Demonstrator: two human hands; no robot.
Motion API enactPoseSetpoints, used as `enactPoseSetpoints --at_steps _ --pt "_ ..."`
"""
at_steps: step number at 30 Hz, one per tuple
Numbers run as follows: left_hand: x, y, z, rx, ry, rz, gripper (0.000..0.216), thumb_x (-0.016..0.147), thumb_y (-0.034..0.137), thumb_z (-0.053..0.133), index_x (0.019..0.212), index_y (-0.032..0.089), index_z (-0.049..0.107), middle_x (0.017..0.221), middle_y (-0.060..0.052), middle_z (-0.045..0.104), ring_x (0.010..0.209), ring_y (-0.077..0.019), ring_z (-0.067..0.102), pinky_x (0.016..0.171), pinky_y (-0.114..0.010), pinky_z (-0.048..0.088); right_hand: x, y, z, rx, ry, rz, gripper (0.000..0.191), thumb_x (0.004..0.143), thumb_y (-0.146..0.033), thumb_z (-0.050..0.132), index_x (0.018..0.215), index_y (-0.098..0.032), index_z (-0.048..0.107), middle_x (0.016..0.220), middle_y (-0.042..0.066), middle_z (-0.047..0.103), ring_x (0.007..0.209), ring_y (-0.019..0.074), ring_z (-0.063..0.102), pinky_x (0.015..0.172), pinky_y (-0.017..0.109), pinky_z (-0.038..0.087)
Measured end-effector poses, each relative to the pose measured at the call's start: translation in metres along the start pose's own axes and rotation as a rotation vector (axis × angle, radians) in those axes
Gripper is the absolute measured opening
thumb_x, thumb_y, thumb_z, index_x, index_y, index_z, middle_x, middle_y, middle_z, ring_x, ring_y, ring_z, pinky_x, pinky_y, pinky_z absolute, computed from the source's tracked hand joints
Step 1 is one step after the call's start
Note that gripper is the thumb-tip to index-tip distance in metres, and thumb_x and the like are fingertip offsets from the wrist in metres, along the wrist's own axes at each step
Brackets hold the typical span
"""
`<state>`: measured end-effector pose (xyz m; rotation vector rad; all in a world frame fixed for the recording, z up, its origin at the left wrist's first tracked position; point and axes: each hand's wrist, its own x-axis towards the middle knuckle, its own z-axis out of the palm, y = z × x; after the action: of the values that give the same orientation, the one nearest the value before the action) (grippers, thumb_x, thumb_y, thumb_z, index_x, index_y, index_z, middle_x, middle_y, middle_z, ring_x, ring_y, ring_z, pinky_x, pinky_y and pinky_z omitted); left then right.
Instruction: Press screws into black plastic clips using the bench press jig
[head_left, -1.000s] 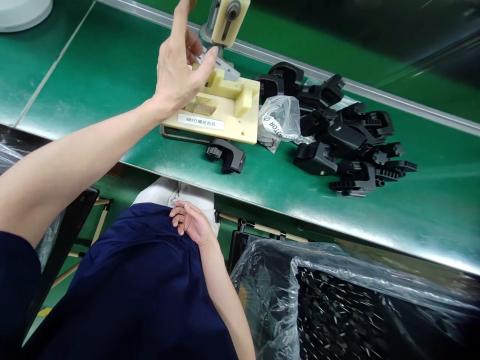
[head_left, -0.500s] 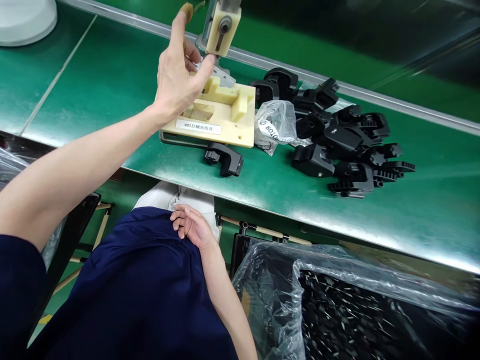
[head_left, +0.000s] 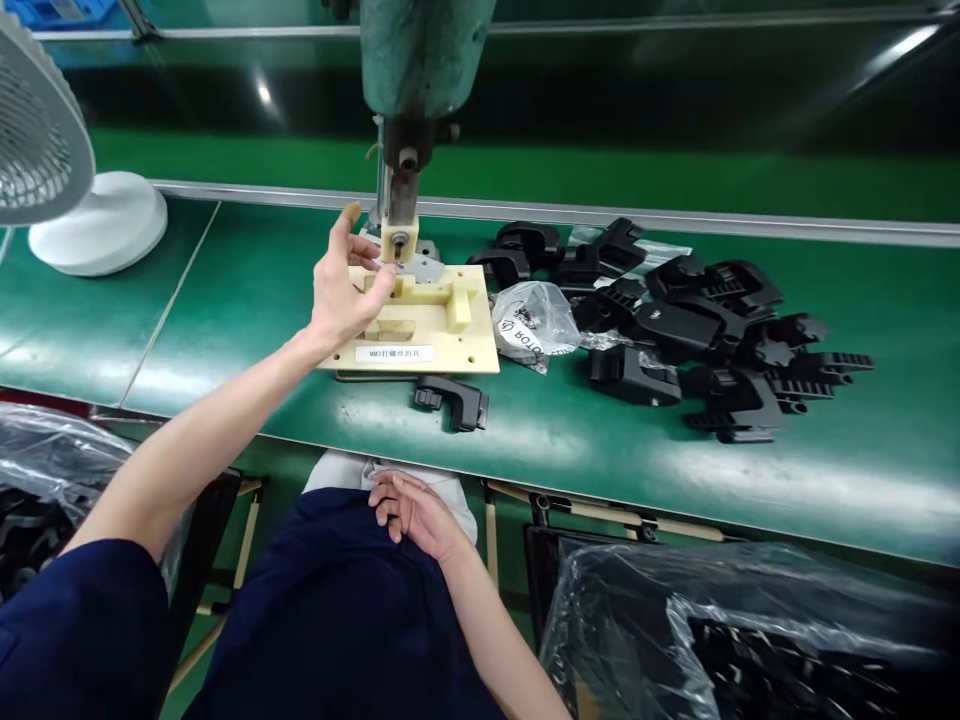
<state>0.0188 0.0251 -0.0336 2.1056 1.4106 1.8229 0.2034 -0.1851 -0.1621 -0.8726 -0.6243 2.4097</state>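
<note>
Pose holds; view tips up, showing machine head [head_left: 424,60] above left hand [head_left: 341,295] | left hand over yellow fixture [head_left: 481,338], cannot tell if gripping | right hand [head_left: 412,510] loosely curled, empty | black bracket [head_left: 466,402] unmoved, lower right of left hand; work looks unadvanced

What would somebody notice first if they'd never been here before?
Probably the big green machine head at the top middle, hanging over a pale yellow board with a white label. Next, the jumbled black parts on the green table, right of that board. Then the left hand, spread by the board's left side, while the right hand rests in the lap.
</note>
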Motion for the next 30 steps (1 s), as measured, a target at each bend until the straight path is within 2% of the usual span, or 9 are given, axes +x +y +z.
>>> enactPoseSetpoints --at_steps 5,9,11,12,15,17,22,27,30 --pt "0.005 -0.001 -0.004 -0.031 -0.086 0.034 0.062 0.084 0.056 0.053 0.136 0.026 0.035 0.082 -0.003 0.063 0.073 -0.0199 0.059 0.072 -0.037 0.054 -0.005 -0.008 0.018 -0.189 0.136 -0.055 0.042 0.086 -0.055 0.061 0.098 -0.015 0.059 0.080 0.005 0.062 0.060 0.0120 0.060 0.043 0.019 0.045" --pt "0.009 -0.007 -0.006 -0.030 -0.065 0.113 0.065 0.081 0.055 0.055 0.137 0.031 0.035 0.079 -0.001 0.062 0.072 -0.0206 0.059 0.068 -0.038 0.053 -0.035 -0.024 0.051 -0.417 0.260 -0.165 0.022 0.083 -0.037 0.070 0.091 -0.017 0.068 0.076 0.005 0.063 0.066 0.0136 0.059 0.060 0.026 0.053" --pt "0.011 -0.008 -0.006 -0.039 -0.085 0.120 0.066 0.079 0.054 0.057 0.138 0.034 0.035 0.078 0.000 0.062 0.072 -0.0212 0.059 0.068 -0.040 0.054 -0.053 -0.044 0.065 -0.640 0.336 -0.378 0.008 0.084 -0.025 0.068 0.090 -0.020 0.070 0.080 0.004 0.066 0.074 0.0147 0.061 0.073 0.029 0.055" --pt "0.011 -0.008 -0.006 -0.045 -0.101 0.109 0.066 0.079 0.053 0.058 0.138 0.034 0.035 0.078 0.000 0.062 0.073 -0.0215 0.060 0.068 -0.040 0.054 -0.060 -0.056 0.069 -0.831 0.406 -0.572 0.008 0.085 -0.020 0.065 0.092 -0.021 0.070 0.084 0.004 0.068 0.078 0.0154 0.063 0.076 0.031 0.056" --pt "0.010 -0.007 -0.006 -0.076 -0.129 0.060 0.064 0.079 0.052 0.058 0.138 0.034 0.036 0.079 -0.001 0.063 0.075 -0.0222 0.061 0.071 -0.042 0.054 -0.070 -0.096 0.066 -1.327 0.786 -1.095 0.023 0.084 -0.010 0.064 0.105 -0.020 0.065 0.097 0.007 0.068 0.090 0.0179 0.066 0.080 0.032 0.059" --pt "0.009 -0.007 -0.006 -0.108 -0.139 0.023 0.064 0.080 0.051 0.058 0.137 0.034 0.036 0.080 -0.001 0.063 0.077 -0.0226 0.061 0.074 -0.043 0.055 -0.067 -0.116 0.055 -1.513 0.927 -1.144 0.033 0.084 -0.017 0.069 0.116 -0.017 0.060 0.111 0.013 0.065 0.103 0.0227 0.065 0.088 0.037 0.059" --pt "0.008 -0.010 -0.008 -0.123 -0.158 -0.005 0.068 0.077 0.051 0.062 0.138 0.036 0.035 0.082 -0.001 0.062 0.079 -0.0228 0.061 0.076 -0.044 0.055 -0.047 -0.127 0.034 -1.772 0.785 -0.947 0.038 0.091 -0.030 0.061 0.126 -0.015 0.053 0.125 0.017 0.058 0.116 0.0287 0.059 0.094 0.046 0.057" --pt "0.011 -0.010 -0.010 -0.088 -0.126 0.053 0.067 0.076 0.049 0.065 0.136 0.034 0.039 0.079 0.000 0.062 0.075 -0.0214 0.060 0.069 -0.040 0.054 -0.043 -0.129 0.027 -1.841 0.754 -0.978 0.038 0.091 -0.026 0.062 0.126 -0.014 0.053 0.120 0.015 0.061 0.113 0.0281 0.060 0.093 0.045 0.058" --pt "0.010 -0.009 -0.010 -0.076 -0.140 0.039 0.067 0.076 0.050 0.064 0.136 0.034 0.038 0.081 0.000 0.062 0.077 -0.0219 0.060 0.070 -0.040 0.054 -0.046 -0.133 0.025 -1.905 0.681 -1.082 0.043 0.089 -0.022 0.064 0.129 -0.016 0.051 0.115 0.013 0.064 0.110 0.0267 0.061 0.090 0.044 0.060"
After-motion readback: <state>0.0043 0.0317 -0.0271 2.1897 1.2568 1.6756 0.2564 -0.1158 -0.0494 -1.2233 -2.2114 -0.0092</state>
